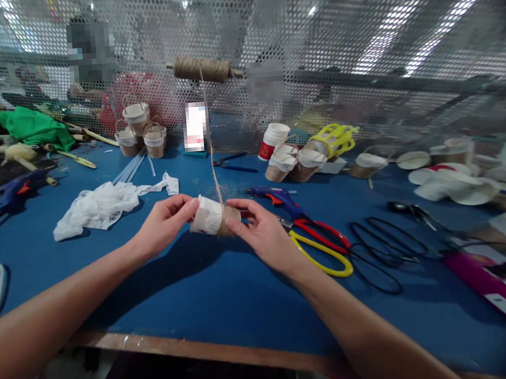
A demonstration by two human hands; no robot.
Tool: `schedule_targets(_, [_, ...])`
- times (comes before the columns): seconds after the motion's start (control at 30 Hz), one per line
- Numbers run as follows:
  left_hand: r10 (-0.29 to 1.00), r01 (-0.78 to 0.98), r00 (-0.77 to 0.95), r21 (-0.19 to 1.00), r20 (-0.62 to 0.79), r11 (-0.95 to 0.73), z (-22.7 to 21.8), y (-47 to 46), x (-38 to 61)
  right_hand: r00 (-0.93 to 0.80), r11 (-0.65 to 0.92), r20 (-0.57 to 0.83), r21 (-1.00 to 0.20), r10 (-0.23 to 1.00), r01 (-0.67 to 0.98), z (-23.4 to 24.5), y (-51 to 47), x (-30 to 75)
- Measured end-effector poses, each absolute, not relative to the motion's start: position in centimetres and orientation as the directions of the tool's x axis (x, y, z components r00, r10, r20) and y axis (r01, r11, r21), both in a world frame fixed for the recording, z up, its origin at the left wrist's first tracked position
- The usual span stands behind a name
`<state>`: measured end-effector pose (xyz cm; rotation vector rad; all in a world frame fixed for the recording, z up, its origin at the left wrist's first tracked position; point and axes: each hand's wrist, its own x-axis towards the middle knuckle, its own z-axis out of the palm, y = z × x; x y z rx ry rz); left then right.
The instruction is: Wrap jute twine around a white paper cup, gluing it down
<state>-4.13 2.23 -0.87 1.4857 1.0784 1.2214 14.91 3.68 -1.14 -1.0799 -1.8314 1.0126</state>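
Between my two hands a paper cup (207, 215) lies on its side, just above the blue tabletop. Its closed end is wrapped in brown twine; the rest shows white paper. My left hand (171, 216) pinches the rim end. My right hand (258, 226) has its fingers around the twine-covered end. A strand of twine (211, 152) runs up from the cup to a twine spool (201, 69) on a rod at the mesh screen. Close to my right hand lie a blue glue gun (279, 198) and scissors (322, 248) with red and yellow handles.
White cloth (100, 207) lies at left, near another glue gun (16, 188). Finished-looking cup baskets (136, 119) are stacked behind it. A phone (195, 127) stands by the mesh. Rightward are more baskets (282, 161), a black cable (374, 250) and a purple power strip (480, 283).
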Motion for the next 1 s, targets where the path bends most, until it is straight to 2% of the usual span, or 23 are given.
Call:
schedule_targets(0.13, [0.947, -0.143, 0.322, 0.989, 0.003, 0.045, -0.8, 1.8, -3.7, -0.391, 0.407, 0.272, -0.855, 0.879, 0.321, -1.3, 3.3, 14.6])
schedule_targets(0.27, [0.92, -0.178, 0.377, 0.967, -0.106, 0.185, -1.1, 1.7, -3.5, -0.422, 0.466, 0.294, -0.79, 0.858, 0.397, -1.0, 2.9, 14.4])
schedule_targets(0.5, [0.951, -0.079, 0.305, 0.993, -0.059, 0.087, -1.7, 1.5, -3.4, -0.432, 0.526, 0.346, -0.739, 0.833, 0.421, -0.3, 3.3, 14.4])
schedule_targets(0.6, [0.941, -0.018, 0.335, 0.998, -0.058, 0.068, -1.4, 1.3, -3.3, -0.353, 0.442, 0.302, -0.782, 0.886, 0.439, 0.8, 4.8, 14.1])
schedule_targets(0.73, [0.913, 0.021, 0.403, 0.998, -0.061, 0.057, -0.9, 0.8, -3.1, -0.371, 0.237, 0.107, -0.915, 0.923, 0.326, 2.9, 8.8, 12.4])
schedule_targets(0.87, [0.872, 0.053, 0.485, 0.997, -0.071, 0.052, -0.6, 0.5, -2.9, -0.372, 0.183, 0.079, -0.95, 0.925, 0.252, 5.5, 13.0, 10.1])
schedule_targets(1.0, [0.839, 0.07, 0.536, 0.995, -0.093, 0.066, -0.4, 0.3, -3.0, -0.359, 0.187, 0.114, -0.967, 0.926, 0.175, 7.6, 14.6, 8.9])
